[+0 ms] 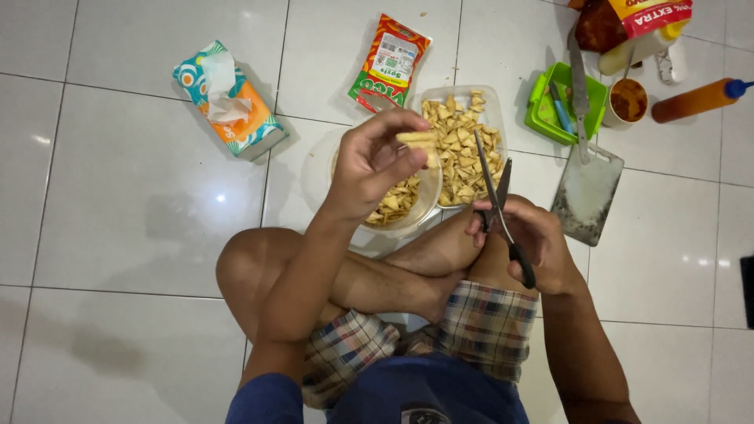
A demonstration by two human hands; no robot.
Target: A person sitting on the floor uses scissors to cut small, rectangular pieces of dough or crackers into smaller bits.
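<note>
Scissors (pixel 499 216), blades parted, are gripped in the right hand (pixel 534 243). A pale pastry strip (pixel 416 140) is pinched between the left hand (pixel 373 161) fingers, above a round bowl (pixel 420 212) of cut pieces; a rectangular tub (pixel 495 102) of pieces lies just beyond the scissors' tips.

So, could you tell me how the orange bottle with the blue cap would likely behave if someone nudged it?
The orange bottle lies on its side on smooth tiles, so it would probably roll. It looks full, so likely fairly heavy for its size.
</note>
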